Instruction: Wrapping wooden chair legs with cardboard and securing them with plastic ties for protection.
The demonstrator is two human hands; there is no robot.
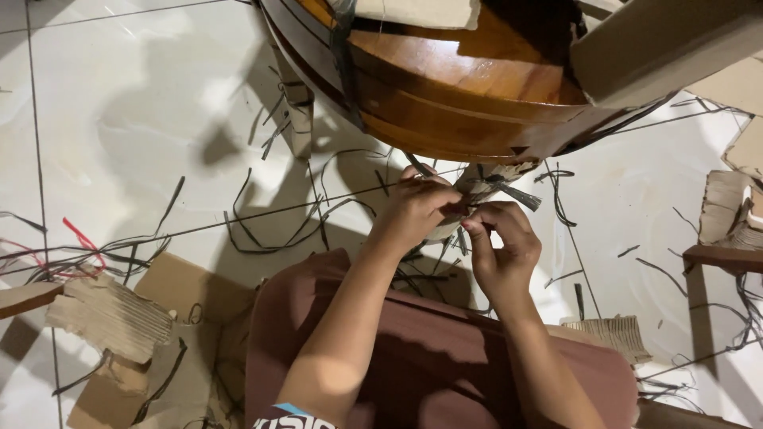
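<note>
White tiled floor [119,103] littered with cut dark strips [262,230] and torn cardboard [111,318]; both hands, left [417,208] and right [502,246], pinch wrapping still on the table leg [485,181] at 12 o'clock, stripping seemingly partway.

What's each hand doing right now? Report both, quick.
Left hand: closed, gripping the wrapped table leg.
Right hand: closed, pinching the wrapping at the leg.
</note>
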